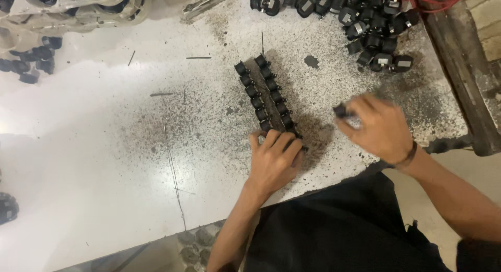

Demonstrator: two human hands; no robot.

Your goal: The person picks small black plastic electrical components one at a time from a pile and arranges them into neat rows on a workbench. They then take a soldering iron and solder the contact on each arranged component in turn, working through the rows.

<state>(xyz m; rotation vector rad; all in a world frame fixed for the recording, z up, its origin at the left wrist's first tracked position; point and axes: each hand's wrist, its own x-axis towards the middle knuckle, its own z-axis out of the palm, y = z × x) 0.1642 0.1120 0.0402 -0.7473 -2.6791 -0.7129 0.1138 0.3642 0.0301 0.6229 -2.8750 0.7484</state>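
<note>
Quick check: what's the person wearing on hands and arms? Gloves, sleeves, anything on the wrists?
No gloves: both the left hand and right hand are bare. Forearms are uncovered, with no sleeves visible. The right wrist carries a thin dark band. The left wrist has nothing on it.

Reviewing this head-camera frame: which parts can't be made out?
- Right hand: motion-blurred; the small black part at its fingertips lacks detail.
- Near end of the double row of black parts: covered by the left hand.
- Pile of black parts: cut off by the top edge.
- Black object: cut by the left edge.
</note>
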